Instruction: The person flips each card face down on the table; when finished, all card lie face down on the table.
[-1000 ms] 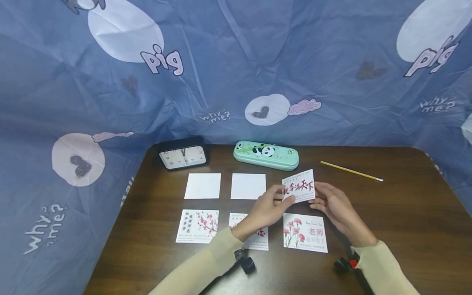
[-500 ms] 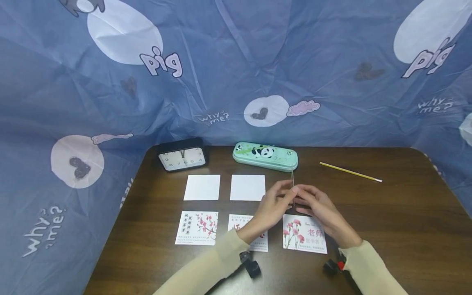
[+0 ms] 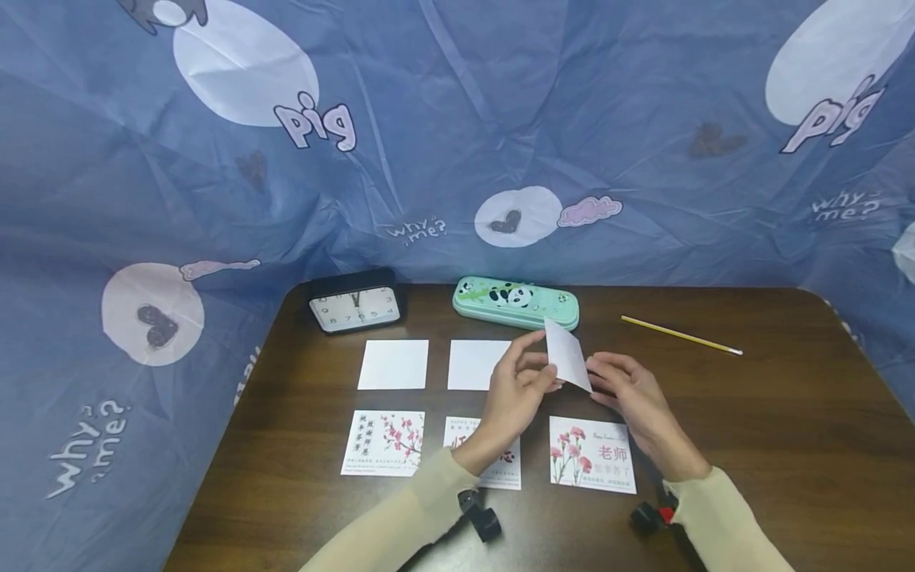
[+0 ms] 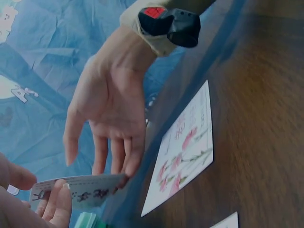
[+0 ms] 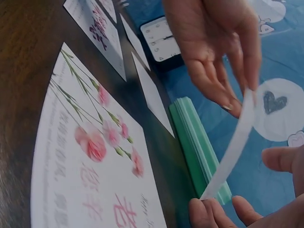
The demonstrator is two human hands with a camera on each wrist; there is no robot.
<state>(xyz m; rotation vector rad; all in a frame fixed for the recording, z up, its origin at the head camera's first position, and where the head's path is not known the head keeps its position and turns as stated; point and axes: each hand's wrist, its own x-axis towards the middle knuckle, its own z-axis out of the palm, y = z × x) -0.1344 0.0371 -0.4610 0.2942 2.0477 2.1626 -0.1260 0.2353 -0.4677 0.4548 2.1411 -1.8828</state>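
Observation:
Above the table's middle, my left hand (image 3: 516, 393) pinches a square card (image 3: 568, 355) between thumb and fingers. Its plain white face shows in the head view; the left wrist view shows printed characters on the other face of the card (image 4: 90, 189). My right hand (image 3: 635, 401) is at the card's right edge, its fingertips touching it or very close. The right thumb stands apart from the card, as the right hand (image 5: 256, 216) shows in the right wrist view. Below lies a carnation card (image 3: 592, 454), face up. A red-lettered card (image 3: 503, 474) is partly hidden by my left forearm.
A blossom card (image 3: 383, 443) lies front left. Two blank white cards (image 3: 394, 365) form a row behind, one partly covered by my left hand. At the back stand a clock (image 3: 355, 302) and a green panda pencil case (image 3: 515, 302). A yellow pencil (image 3: 681, 335) lies right.
The held card has turned from its red-lettered face, through edge-on, to its blank white face. My right hand met the left at the card, then moved back slightly to the right.

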